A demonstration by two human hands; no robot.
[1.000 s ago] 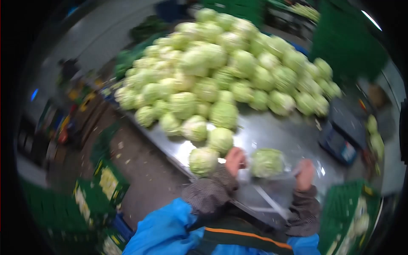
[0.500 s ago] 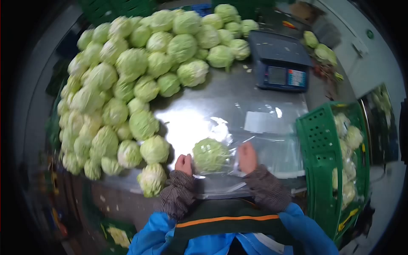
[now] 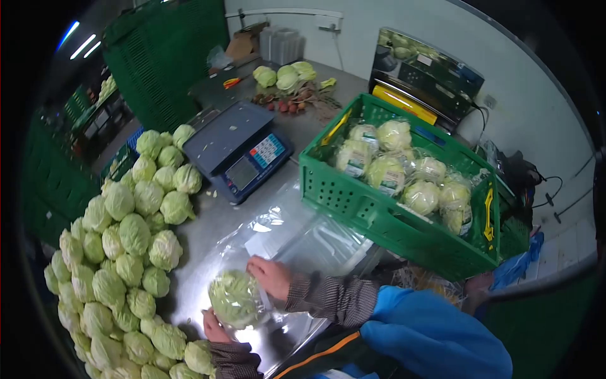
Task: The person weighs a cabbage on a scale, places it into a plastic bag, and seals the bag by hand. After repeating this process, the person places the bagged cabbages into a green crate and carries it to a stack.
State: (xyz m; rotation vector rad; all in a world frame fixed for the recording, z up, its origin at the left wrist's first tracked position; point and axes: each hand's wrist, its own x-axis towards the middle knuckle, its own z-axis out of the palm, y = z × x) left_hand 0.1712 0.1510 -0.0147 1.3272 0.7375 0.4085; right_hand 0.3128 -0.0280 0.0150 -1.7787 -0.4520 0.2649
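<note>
A pale green cabbage [image 3: 235, 298] lies on the metal table inside a clear plastic bag [image 3: 264, 302]. My right hand [image 3: 270, 278] is at the bag's upper right side, fingers closed on the film. At the cabbage's lower left, my left hand [image 3: 216, 327] is closed at the bag's edge; its fingertips are partly hidden. More flat clear bags [image 3: 322, 240] lie on the table just beyond my right hand.
A big heap of unwrapped cabbages [image 3: 120, 278] covers the left side. Behind the bags stands a digital scale [image 3: 237, 148]. To the right, a green crate [image 3: 341, 192] holds several wrapped cabbages [image 3: 420, 196]. Radishes [image 3: 290, 106] and loose cabbages [image 3: 285, 76] lie farther back.
The view has swung to the right, bringing the crate's contents and the back wall into sight. Both hands stay at the bagged cabbage, which still rests on the table.
</note>
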